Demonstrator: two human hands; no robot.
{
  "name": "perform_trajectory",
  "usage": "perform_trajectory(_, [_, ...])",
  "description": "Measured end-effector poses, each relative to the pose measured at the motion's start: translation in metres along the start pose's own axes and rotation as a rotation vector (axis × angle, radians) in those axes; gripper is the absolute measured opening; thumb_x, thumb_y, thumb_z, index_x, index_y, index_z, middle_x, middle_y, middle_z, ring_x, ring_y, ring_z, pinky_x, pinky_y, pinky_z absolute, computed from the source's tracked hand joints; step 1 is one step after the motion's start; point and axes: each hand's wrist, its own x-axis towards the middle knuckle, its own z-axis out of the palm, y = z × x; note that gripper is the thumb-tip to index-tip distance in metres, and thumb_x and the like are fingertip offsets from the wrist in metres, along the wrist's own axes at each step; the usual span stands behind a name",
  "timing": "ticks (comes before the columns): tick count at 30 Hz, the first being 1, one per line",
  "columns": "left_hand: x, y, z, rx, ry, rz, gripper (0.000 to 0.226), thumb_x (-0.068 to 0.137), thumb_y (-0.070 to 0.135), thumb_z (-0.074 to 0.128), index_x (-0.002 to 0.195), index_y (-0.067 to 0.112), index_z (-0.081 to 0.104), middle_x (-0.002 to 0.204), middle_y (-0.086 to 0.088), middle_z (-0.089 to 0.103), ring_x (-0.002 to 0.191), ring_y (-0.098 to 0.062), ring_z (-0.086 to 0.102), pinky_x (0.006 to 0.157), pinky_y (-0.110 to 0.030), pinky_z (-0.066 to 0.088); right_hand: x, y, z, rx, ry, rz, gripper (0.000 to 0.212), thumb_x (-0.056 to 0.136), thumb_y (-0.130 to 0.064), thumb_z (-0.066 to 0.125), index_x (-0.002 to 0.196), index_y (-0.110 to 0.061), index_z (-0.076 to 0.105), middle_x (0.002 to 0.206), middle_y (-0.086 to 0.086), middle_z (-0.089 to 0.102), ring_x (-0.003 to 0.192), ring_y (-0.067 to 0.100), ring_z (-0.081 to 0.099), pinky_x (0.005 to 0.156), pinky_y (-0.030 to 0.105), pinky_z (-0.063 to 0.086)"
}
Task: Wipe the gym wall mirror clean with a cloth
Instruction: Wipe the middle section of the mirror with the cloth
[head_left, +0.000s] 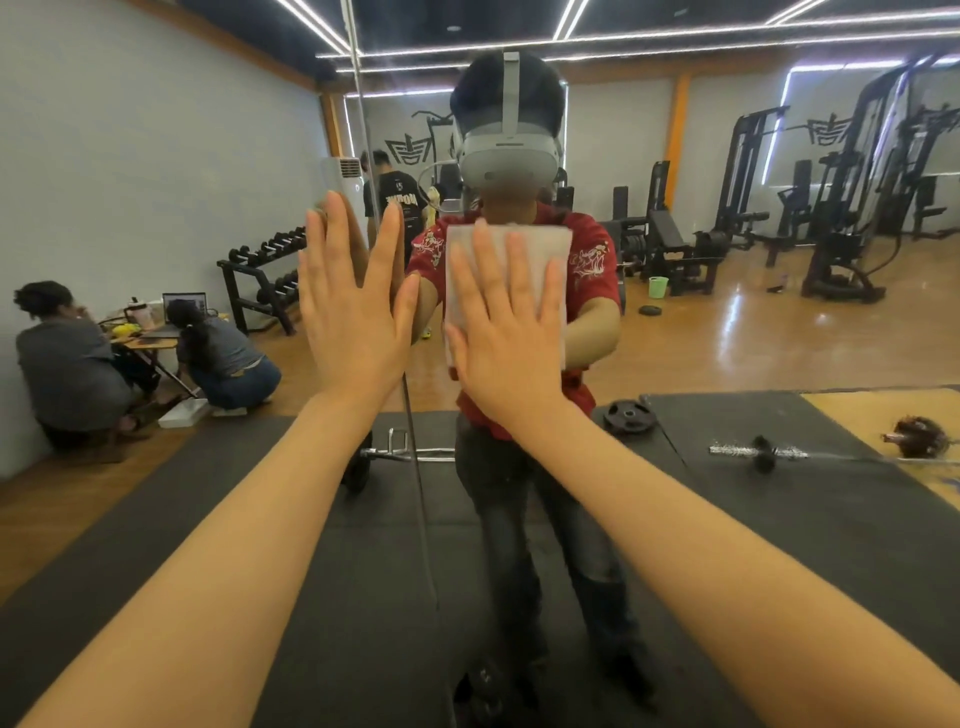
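Room: gym interior, seen almost wholly as a reflection, with ceiling light strips along the top of the frame and wood flooring at the right.
Mirror: the wall mirror (727, 322) filled most of the frame; a vertical seam (363, 156) ran down left of centre.
Cloth: a pale folded cloth (524, 249) lay flat against the glass at centre frame.
Right hand: the right hand (506, 338) pressed the cloth to the mirror, fingers straight and spread, gripping nothing.
Left hand: the left hand (353, 306) lay flat on the bare glass just left of the cloth, fingers straight, holding nothing.
Reflection: a person in a red shirt (592, 265) and grey headset (511, 161) faced the camera.
Left of frame: two people crouched by a small table with a laptop (184, 304); a dumbbell rack (265, 270) stood behind them.
Right of frame: weight machines (831, 208), a green bucket (658, 287), and a weight plate (629, 414) on a dark mat (779, 519).
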Motion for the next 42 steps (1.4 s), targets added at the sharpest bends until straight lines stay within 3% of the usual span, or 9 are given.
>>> perform_trajectory(5, [0.0,-0.001,0.003,-0.001,0.025,0.02,0.058,0.104,0.045,0.036,0.157,0.031,0.016,0.165,-0.014,0.004,0.151,-0.033,0.0,0.12,-0.047,0.002,0.009,-0.003,0.007,0.011,0.03,0.034,0.069,0.099,-0.042,0.038,0.156,-0.014,0.012,0.163,0.012,0.006,0.15,0.036,0.008,0.119,0.058,-0.002])
perform_trajectory(10, [-0.001,-0.001,0.004,-0.002,0.033,0.011,0.058,0.104,0.044,0.036,0.156,0.033,0.015,0.165,-0.013,0.004,0.151,-0.033,0.0,0.12,-0.045,0.001,-0.061,-0.015,0.029,-0.03,-0.067,-0.067,0.074,0.097,-0.042,0.044,0.157,-0.016,0.01,0.164,0.009,0.004,0.151,0.033,-0.001,0.119,0.058,-0.003])
perform_trajectory(14, [0.0,0.0,0.004,-0.033,0.019,-0.001,0.059,0.103,0.045,0.037,0.156,0.035,0.015,0.165,-0.011,0.001,0.151,-0.031,-0.002,0.12,-0.046,0.0,-0.067,0.01,0.025,-0.049,-0.086,-0.157,0.071,0.097,-0.042,0.042,0.157,-0.018,0.013,0.164,0.005,0.006,0.152,0.031,0.002,0.12,0.058,0.001])
perform_trajectory(21, [0.0,0.0,0.002,-0.051,0.029,-0.008,0.059,0.101,0.044,0.039,0.156,0.033,0.019,0.165,-0.011,0.002,0.151,-0.033,-0.001,0.121,-0.05,0.003,-0.088,0.113,0.001,-0.137,-0.065,-0.024,0.078,0.095,-0.046,0.043,0.157,-0.015,0.007,0.163,0.012,0.01,0.15,0.038,0.007,0.118,0.063,0.008])
perform_trajectory(29, [-0.001,0.009,-0.004,-0.047,0.016,-0.002,0.062,0.1,0.035,0.044,0.156,0.03,0.019,0.164,-0.015,0.002,0.151,-0.035,-0.001,0.121,-0.055,0.005,-0.079,0.08,-0.01,0.087,-0.048,0.195,0.063,0.096,-0.036,0.038,0.154,-0.012,0.028,0.162,0.013,0.02,0.15,0.036,0.01,0.118,0.058,0.006])
perform_trajectory(31, [-0.01,0.027,-0.001,-0.06,0.028,0.105,0.061,0.098,0.031,0.045,0.155,0.025,0.024,0.163,-0.018,0.006,0.15,-0.035,0.002,0.121,-0.054,0.004,-0.08,0.094,-0.019,0.13,-0.014,0.137,0.056,0.095,-0.022,0.047,0.149,-0.014,0.038,0.159,0.01,0.03,0.147,0.033,0.02,0.114,0.055,0.019])
perform_trajectory(33, [-0.026,0.054,0.009,-0.077,0.026,0.339,0.058,0.096,0.027,0.047,0.151,0.017,0.033,0.161,-0.017,0.017,0.149,-0.033,0.011,0.121,-0.05,0.009,-0.079,0.108,-0.026,0.162,0.008,0.092,0.058,0.087,-0.009,0.063,0.143,-0.012,0.046,0.155,0.012,0.036,0.142,0.032,0.031,0.107,0.052,0.03])
perform_trajectory(37, [-0.058,0.107,0.038,-0.093,-0.038,0.712,0.052,0.097,0.021,0.045,0.146,0.003,0.039,0.153,-0.016,0.038,0.145,-0.029,0.029,0.12,-0.042,0.02,-0.079,0.124,-0.035,0.315,0.064,0.147,0.052,0.086,-0.017,0.073,0.132,-0.002,0.053,0.148,0.015,0.031,0.135,0.033,0.037,0.111,0.044,0.036])
perform_trajectory(42, [-0.069,0.128,0.057,-0.012,-0.057,0.718,0.055,0.095,0.019,0.049,0.145,0.003,0.036,0.153,-0.016,0.035,0.142,-0.032,0.037,0.119,-0.043,0.02,-0.095,0.148,-0.039,0.386,0.076,0.062,0.052,0.09,-0.012,0.069,0.134,0.003,0.046,0.148,0.017,0.025,0.137,0.035,0.036,0.113,0.041,0.038])
